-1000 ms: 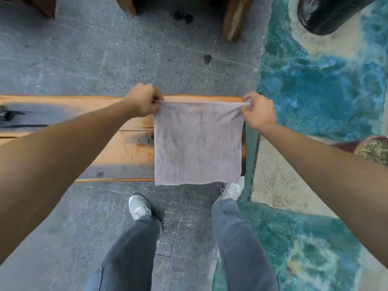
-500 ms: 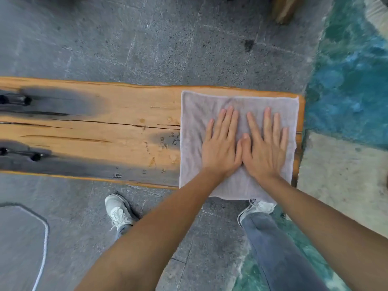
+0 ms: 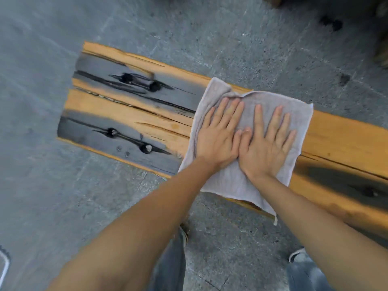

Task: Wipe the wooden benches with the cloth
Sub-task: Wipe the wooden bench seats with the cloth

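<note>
A wooden bench (image 3: 134, 120) runs from upper left to lower right, orange wood with dark grey patches, long cracks and black knots. On its middle lies a pale grey cloth (image 3: 300, 114), its near corner hanging over the front edge and its left edge bunched up. My left hand (image 3: 218, 137) and my right hand (image 3: 267, 145) press flat on the cloth side by side, fingers spread and thumbs touching. Neither hand grips it.
Grey stone paving (image 3: 210, 32) surrounds the bench. My legs in grey trousers and a light shoe (image 3: 298, 256) stand close to the bench's front edge. The bench's left end (image 3: 69, 114) lies a short way left of the cloth.
From being held up by its top corners, the cloth was laid flat under both palms. It has since slid left along the bench, and its left edge has bunched.
</note>
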